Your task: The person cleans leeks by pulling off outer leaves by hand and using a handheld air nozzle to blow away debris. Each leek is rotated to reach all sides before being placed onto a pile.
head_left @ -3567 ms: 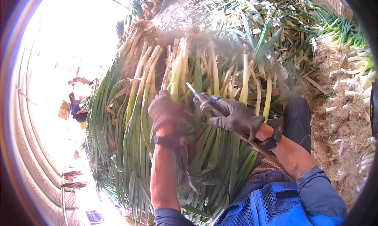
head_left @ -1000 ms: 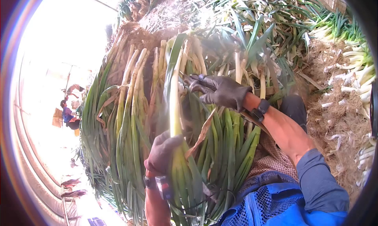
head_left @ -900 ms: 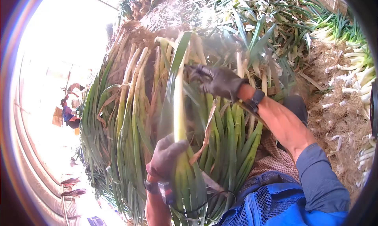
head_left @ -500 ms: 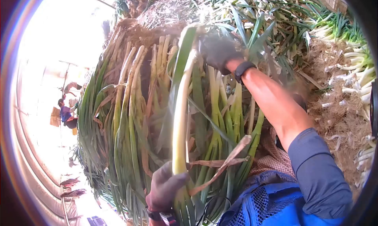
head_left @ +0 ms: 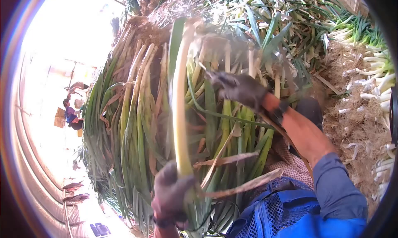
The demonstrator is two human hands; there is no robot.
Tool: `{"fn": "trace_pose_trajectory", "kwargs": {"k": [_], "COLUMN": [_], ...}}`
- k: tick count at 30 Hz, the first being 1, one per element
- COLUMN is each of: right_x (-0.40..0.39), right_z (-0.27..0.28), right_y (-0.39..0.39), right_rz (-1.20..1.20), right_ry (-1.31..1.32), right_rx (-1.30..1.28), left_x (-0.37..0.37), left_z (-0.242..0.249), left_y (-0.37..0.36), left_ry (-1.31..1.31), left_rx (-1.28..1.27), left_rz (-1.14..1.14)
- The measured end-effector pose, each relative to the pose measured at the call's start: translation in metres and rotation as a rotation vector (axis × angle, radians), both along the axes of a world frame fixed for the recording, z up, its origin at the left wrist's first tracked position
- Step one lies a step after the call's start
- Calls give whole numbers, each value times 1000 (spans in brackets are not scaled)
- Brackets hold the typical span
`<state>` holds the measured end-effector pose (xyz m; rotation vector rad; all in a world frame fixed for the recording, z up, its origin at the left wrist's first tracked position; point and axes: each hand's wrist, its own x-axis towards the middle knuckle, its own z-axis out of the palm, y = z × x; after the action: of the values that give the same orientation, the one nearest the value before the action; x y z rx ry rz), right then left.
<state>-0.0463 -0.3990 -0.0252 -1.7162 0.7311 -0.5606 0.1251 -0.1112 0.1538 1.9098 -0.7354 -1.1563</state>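
**One leek lifted clear of the heap**

The left hand (head_left: 171, 193), in a dark glove, was clenched around the green lower part of a single leek (head_left: 179, 113), holding it up so that its pale shaft ran almost straight away from the person, over the middle of the pile. The far end of that leek reached the rooty, earthy ends at the far edge of the heap and was blurred there. Dry brown leaf strips (head_left: 232, 184) trailed off to the right from just above the gripping fingers.

The right hand (head_left: 238, 88), gloved as well, hovered over the pile just right of the raised leek, fingers loosely curled; it was blurred, and I could not tell whether it held anything. A dark band (head_left: 282, 109) sat at its wrist, and the bare forearm led back to a blue sleeve (head_left: 338, 188).

Under both hands lay the big pile of leeks (head_left: 128, 126), stalks side by side, green leaves toward the person, roots away. To the right, straw-like trimmings (head_left: 356, 126) covered the ground, with cleaned white leeks (head_left: 379, 78) along the right edge. Far off on the left, in bright light, another person (head_left: 70, 113) was bent over.
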Motion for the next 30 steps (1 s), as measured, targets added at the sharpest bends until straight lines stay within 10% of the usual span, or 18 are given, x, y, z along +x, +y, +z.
{"fn": "trace_pose_trajectory", "kwargs": {"k": [9,21,30], "right_x": [-134,-129,-130], "right_z": [-7,7,-7], "right_y": [114,110,110], "right_rz": [-206,41,-14], "right_ry": [-392,39,-113], "right_rx": [480,174,264], "left_x": [-11,51,22], "left_z": [-144,-126,-150], "left_y": [-140,-172,-189], "left_ry": [-361,-1591,-1756], "left_rx": [73,-92,186], "left_rz": [-453,-677,-698]}}
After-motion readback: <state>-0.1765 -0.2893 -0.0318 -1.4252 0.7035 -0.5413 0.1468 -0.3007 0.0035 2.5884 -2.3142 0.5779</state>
